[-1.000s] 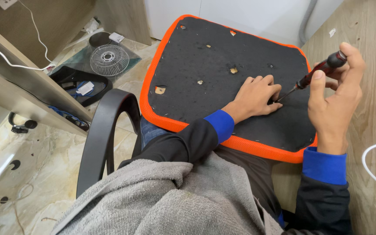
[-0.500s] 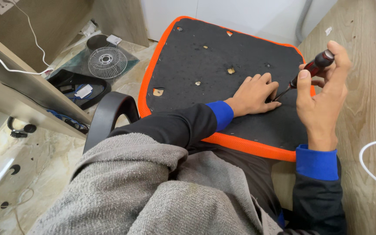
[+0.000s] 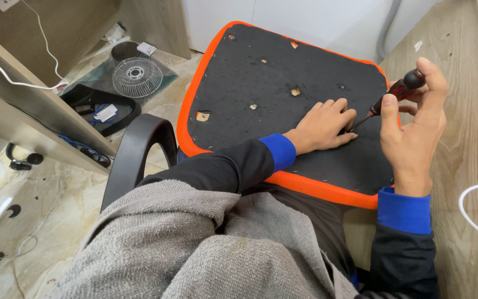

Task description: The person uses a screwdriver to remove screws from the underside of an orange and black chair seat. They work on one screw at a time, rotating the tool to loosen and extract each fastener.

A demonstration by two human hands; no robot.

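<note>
Screwdriver (image 3: 395,94) with a red and black handle is gripped in the right hand (image 3: 413,130), fingers wrapped round the handle and thumb laid along it. Its long axis slopes from the handle, up at the far right, down toward the near left, where the thin metal tip meets the black underside of an upturned seat cushion (image 3: 272,72) edged in orange mesh. The left hand (image 3: 323,126) lies flat on that black fabric, fingers together and curled slightly, fingertips touching or just beside the tip; what sits under them is hidden, so I cannot tell whether they pinch anything. So the tip lies between the two hands, the left hand nearer to the working point, the right hand holding the far end of the tool. The cushion rests across the person's lap, with a wooden table (image 3: 471,144) on the right. On the floor to the far left sit a round wire fan guard (image 3: 136,77) and a black chair armrest (image 3: 134,152) nearer in.
</note>
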